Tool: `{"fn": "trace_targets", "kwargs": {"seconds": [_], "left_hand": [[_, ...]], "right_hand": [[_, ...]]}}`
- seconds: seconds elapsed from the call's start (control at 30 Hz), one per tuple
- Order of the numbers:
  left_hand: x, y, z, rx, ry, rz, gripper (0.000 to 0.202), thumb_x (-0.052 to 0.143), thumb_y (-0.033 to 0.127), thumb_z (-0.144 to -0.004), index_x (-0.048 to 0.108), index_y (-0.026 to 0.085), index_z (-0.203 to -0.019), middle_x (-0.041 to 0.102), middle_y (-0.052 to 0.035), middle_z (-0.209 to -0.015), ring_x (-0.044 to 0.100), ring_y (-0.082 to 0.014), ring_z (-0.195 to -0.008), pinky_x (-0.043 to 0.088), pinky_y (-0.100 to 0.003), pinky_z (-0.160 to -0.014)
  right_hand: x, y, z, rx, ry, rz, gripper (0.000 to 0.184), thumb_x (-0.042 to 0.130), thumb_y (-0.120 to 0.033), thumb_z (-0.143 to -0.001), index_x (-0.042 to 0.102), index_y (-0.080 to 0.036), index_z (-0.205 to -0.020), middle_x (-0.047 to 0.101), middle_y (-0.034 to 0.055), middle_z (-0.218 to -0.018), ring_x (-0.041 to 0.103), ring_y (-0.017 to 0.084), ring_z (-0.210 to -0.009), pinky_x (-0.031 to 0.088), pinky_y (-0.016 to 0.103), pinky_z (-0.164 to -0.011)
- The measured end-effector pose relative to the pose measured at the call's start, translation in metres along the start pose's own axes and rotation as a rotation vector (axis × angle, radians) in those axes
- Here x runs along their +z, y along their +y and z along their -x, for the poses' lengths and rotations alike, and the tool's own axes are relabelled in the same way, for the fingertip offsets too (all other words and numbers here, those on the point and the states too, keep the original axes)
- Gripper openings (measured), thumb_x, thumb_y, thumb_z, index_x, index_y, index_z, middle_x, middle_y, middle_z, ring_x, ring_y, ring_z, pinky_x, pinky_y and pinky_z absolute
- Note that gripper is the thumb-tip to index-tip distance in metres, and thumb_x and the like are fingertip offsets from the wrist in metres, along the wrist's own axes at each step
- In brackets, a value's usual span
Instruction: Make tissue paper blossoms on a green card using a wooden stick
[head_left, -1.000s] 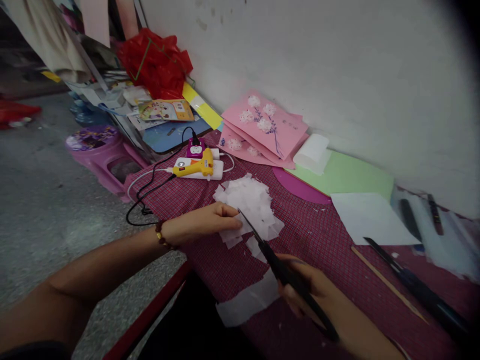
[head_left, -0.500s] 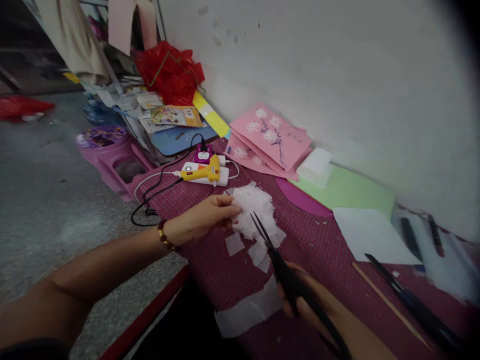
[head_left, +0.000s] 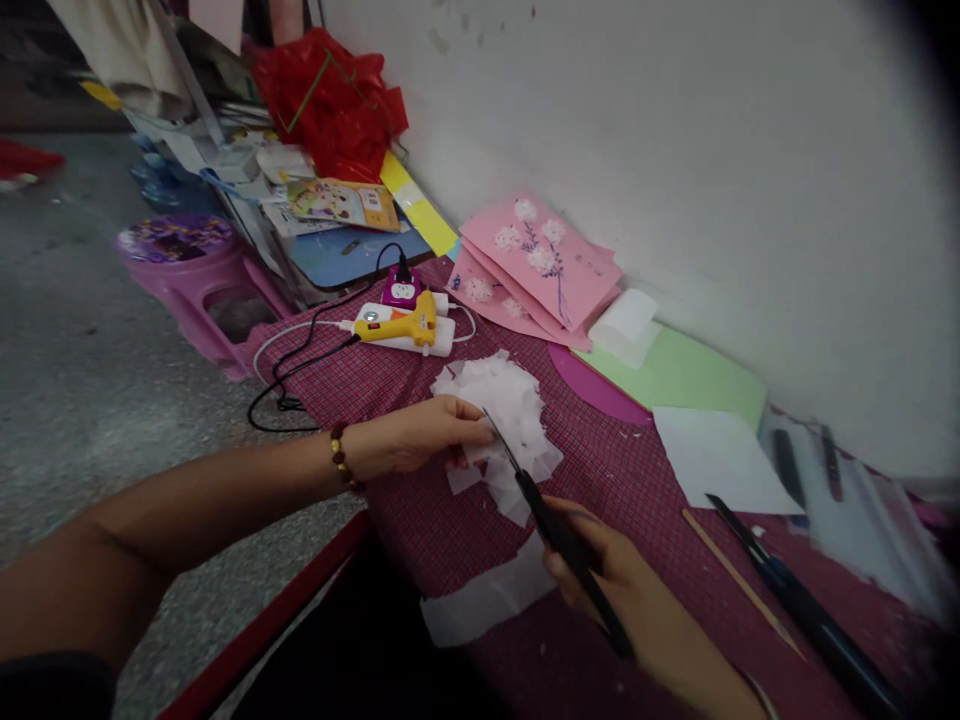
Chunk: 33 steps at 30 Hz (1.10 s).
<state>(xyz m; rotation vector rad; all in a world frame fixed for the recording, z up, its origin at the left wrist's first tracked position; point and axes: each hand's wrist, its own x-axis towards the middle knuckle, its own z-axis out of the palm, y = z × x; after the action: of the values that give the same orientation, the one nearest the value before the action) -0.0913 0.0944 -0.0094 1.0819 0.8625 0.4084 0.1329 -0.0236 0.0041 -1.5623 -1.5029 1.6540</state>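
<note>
My left hand (head_left: 435,435), a beaded bracelet on its wrist, pinches a small piece of white paper (head_left: 474,452) between thumb and fingers. Black scissors (head_left: 553,525) are gripped in my right hand (head_left: 611,565). Their blades are together and the tips lie at my left fingertips, over the paper. Just beyond and beneath both hands is a heap of thin white paper pieces (head_left: 501,385) on the red checked tablecloth (head_left: 600,470). A white paper strip (head_left: 484,605) lies near the table's front edge.
A yellow glue gun (head_left: 397,328) rests on a white power strip (head_left: 442,343), with cables trailing left. Pink cards with white flowers (head_left: 540,265) lean near the wall. To the right are a green sheet (head_left: 682,370), white paper (head_left: 724,460), a thin stick (head_left: 739,580) and a dark-handled cutter (head_left: 810,610).
The scissors have moved up to my left fingertips, and their parted blades have come together. The view has shifted slightly.
</note>
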Motion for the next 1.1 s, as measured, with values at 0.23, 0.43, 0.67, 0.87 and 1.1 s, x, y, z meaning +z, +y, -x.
{"fn": "trace_targets", "kwargs": {"seconds": [0.23, 0.43, 0.67, 0.87, 1.1], "left_hand": [[-0.012, 0.007, 0.004, 0.172, 0.052, -0.358, 0.026, 0.062, 0.030, -0.076, 0.065, 0.013, -0.096, 0.062, 0.0000, -0.072, 0.051, -0.0077, -0.056, 0.038, -0.020, -0.051], [-0.016, 0.012, 0.021, 0.574, 0.429, -0.930, 0.034, 0.058, 0.023, -0.080, 0.062, 0.015, -0.113, 0.064, -0.0061, -0.102, 0.055, -0.0124, -0.078, 0.041, -0.024, -0.070], [0.037, -0.018, 0.039, 0.415, -0.012, -1.173, 0.022, 0.047, 0.030, -0.091, 0.063, 0.016, -0.085, 0.062, -0.0052, -0.084, 0.055, -0.0153, -0.078, 0.040, -0.026, -0.072], [0.075, -0.040, 0.043, 0.281, 0.015, -1.383, 0.030, 0.052, 0.044, -0.089, 0.060, 0.015, -0.090, 0.060, -0.0094, -0.093, 0.055, -0.0217, -0.087, 0.044, -0.030, -0.073], [0.091, -0.056, 0.057, 0.324, 0.009, -1.337, 0.010, 0.047, 0.018, -0.088, 0.057, 0.016, -0.088, 0.060, -0.0074, -0.098, 0.054, -0.0194, -0.089, 0.045, -0.032, -0.079]], "right_hand": [[-0.007, -0.006, 0.004, -0.080, -0.020, -0.033, 0.062, 0.056, -0.065, -0.082, 0.057, -0.017, -0.122, 0.057, 0.0037, -0.079, 0.052, 0.015, -0.069, 0.048, 0.028, -0.066], [-0.015, -0.004, 0.013, -0.084, -0.043, -0.090, 0.045, 0.045, -0.058, -0.092, 0.061, -0.018, -0.106, 0.060, 0.0055, -0.084, 0.055, 0.016, -0.077, 0.047, 0.030, -0.075], [-0.019, -0.003, 0.028, -0.084, 0.071, -0.108, 0.043, 0.049, -0.060, -0.089, 0.064, -0.022, -0.105, 0.064, 0.0060, -0.091, 0.056, 0.017, -0.078, 0.045, 0.032, -0.078], [-0.020, 0.000, 0.044, -0.016, 0.125, -0.107, 0.042, 0.058, -0.060, -0.083, 0.062, -0.022, -0.101, 0.062, 0.0051, -0.087, 0.056, 0.017, -0.076, 0.046, 0.031, -0.075], [-0.023, 0.026, 0.043, -0.081, 0.111, -0.259, 0.042, 0.055, -0.058, -0.086, 0.060, -0.017, -0.097, 0.061, 0.0055, -0.084, 0.055, 0.015, -0.071, 0.043, 0.028, -0.066]]}}
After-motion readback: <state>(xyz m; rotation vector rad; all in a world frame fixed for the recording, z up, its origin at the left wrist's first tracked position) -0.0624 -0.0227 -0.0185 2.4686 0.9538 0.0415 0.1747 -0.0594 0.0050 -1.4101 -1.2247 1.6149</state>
